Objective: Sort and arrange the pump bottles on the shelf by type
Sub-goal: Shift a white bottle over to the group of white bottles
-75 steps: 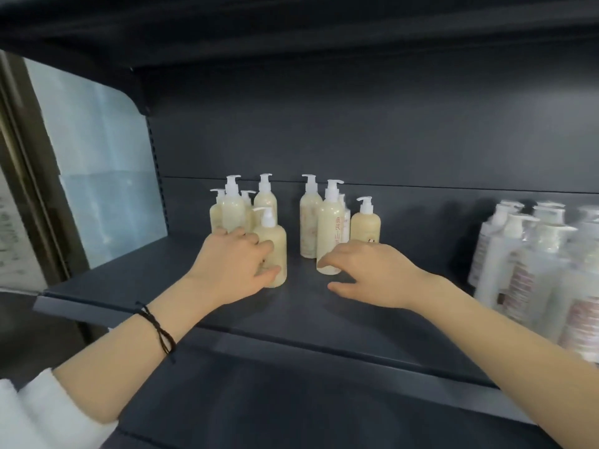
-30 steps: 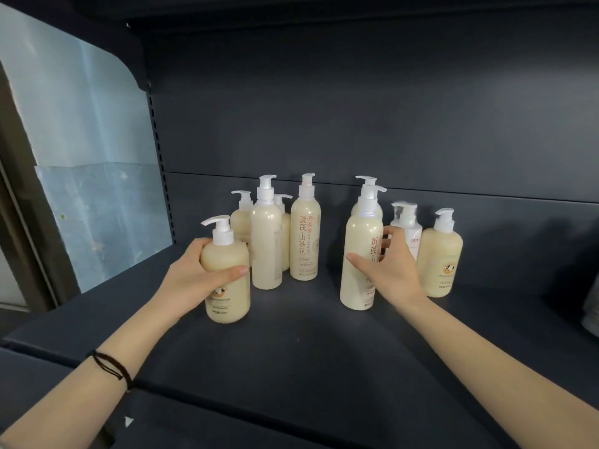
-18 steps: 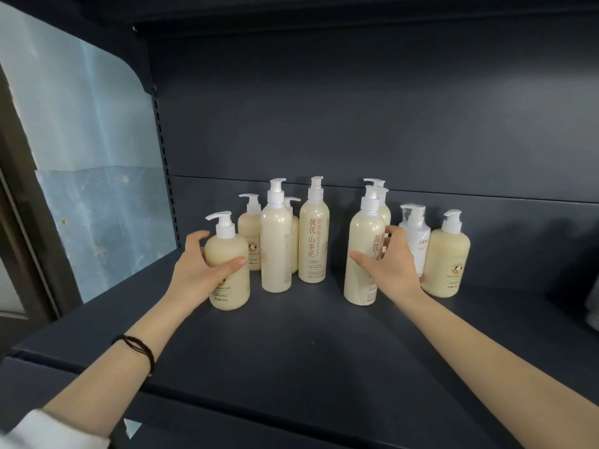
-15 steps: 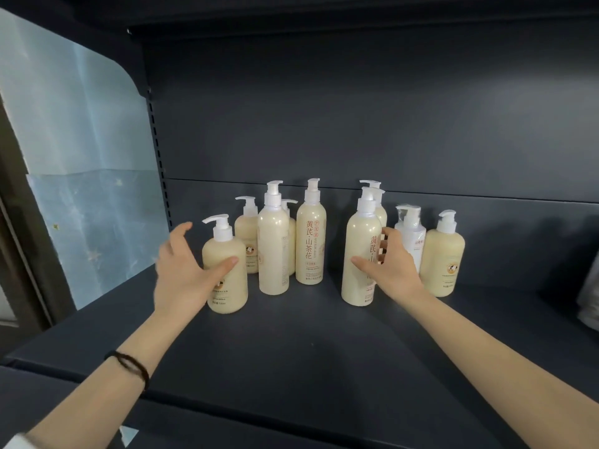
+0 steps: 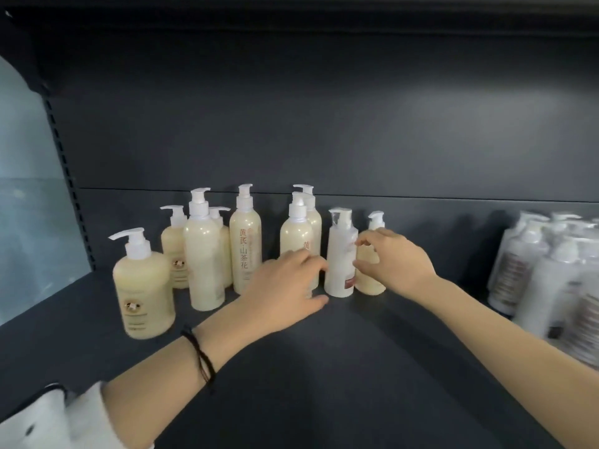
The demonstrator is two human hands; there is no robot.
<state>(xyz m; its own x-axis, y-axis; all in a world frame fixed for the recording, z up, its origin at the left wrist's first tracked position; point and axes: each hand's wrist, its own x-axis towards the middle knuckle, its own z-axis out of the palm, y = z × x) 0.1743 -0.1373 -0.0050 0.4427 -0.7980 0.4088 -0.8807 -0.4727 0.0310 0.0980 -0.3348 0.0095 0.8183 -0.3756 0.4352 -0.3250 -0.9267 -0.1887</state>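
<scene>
Nine pump bottles: upright on the dark shelf, clustered near its back wall.
Left hand: fingers curled round the lower half of a tall cream bottle.
Right hand: thumb and forefinger half spread, tips at the white bottle; grip unclear through blur.
Short cream bottle: just behind the right hand.
Far right: wrapped white bottles, well apart.

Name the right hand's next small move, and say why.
Probably grip the white bottle and lift it toward the white bottles at right: it stands alone among cream bottles, and the right hand has its fingers at its side.
</scene>
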